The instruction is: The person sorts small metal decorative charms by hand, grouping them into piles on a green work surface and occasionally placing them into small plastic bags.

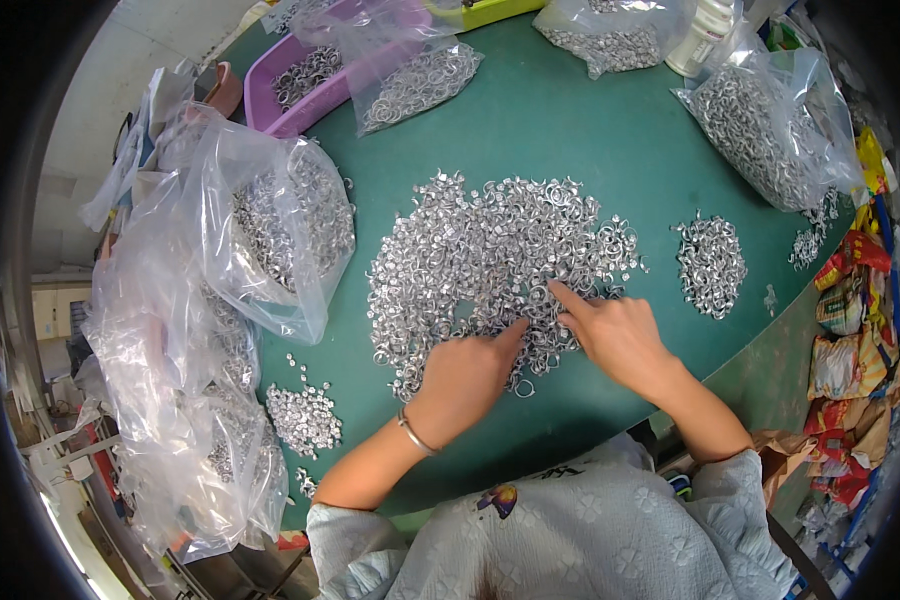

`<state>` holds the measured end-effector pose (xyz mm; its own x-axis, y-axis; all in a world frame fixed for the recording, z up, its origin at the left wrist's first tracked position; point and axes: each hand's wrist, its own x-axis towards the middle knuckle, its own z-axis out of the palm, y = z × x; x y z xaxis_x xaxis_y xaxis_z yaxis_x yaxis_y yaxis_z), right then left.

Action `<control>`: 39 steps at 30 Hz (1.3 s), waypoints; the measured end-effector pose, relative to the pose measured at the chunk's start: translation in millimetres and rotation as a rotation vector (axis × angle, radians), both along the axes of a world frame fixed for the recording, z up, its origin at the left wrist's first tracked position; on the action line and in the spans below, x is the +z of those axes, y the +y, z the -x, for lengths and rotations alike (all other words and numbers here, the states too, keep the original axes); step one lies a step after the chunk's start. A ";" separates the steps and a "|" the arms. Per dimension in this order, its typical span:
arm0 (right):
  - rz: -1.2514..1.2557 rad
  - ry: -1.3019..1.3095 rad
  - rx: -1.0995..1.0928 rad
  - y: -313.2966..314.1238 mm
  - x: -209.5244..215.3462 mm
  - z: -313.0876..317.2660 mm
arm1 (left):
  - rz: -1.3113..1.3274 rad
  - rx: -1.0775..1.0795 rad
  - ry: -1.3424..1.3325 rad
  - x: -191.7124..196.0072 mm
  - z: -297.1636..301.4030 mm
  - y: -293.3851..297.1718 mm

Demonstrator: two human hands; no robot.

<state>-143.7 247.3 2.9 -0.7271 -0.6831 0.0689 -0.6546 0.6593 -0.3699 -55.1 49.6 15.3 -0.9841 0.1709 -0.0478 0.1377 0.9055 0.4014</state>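
both hands [540,355] on wide ring heap [490,265]

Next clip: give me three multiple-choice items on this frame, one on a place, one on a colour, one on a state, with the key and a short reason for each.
1. Where do both hands rest?
A. on the big middle pile of metal rings
B. inside the purple tray
C. on the white bottle

2. What colour is the table top?
A. red
B. green
C. white

3. How is the left hand?
A. gripping a bag
B. index finger out, pressed on the rings
C. raised off the table

Key:
1 A: the left hand and right hand lie on the middle pile.
2 B: the table is green.
3 B: its finger points into the rings.
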 end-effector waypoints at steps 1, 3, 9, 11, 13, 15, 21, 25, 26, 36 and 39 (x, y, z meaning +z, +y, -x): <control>0.110 0.018 -0.009 2.3 -3.1 7.6 | -0.052 0.026 0.056 -0.7 6.4 -4.0; 0.189 0.032 -0.129 -5.8 8.2 31.1 | -0.053 0.125 0.022 5.8 29.5 -8.7; -0.014 0.117 -0.204 -33.8 -0.8 78.9 | 0.148 0.155 0.040 4.0 74.7 -5.8; 0.047 0.079 -0.160 -28.2 -0.1 67.3 | 0.142 0.081 -0.025 6.3 62.9 -6.0; 0.115 0.011 -0.098 -18.1 0.9 50.5 | 0.131 0.050 -0.050 6.3 46.6 -4.4; 0.202 -0.083 -0.014 -7.6 0.2 41.1 | 0.048 0.015 -0.041 2.5 35.7 -9.7; 0.226 -0.100 -0.190 -29.1 11.5 76.9 | -0.048 0.192 0.109 2.3 69.4 -22.7; 0.146 -0.019 -0.102 -34.9 -3.6 85.8 | -0.091 0.165 0.125 -6.5 85.4 -24.5; 0.150 -0.016 -0.082 -33.6 -5.1 86.4 | -0.131 0.145 0.116 -7.0 86.1 -22.7; -0.013 0.028 -0.222 17.2 -2.9 48.5 | -0.240 0.107 0.211 -16.9 73.8 -2.2; -0.131 0.040 -0.133 15.2 -9.7 17.3 | -0.646 0.236 -0.052 -2.6 70.8 -7.5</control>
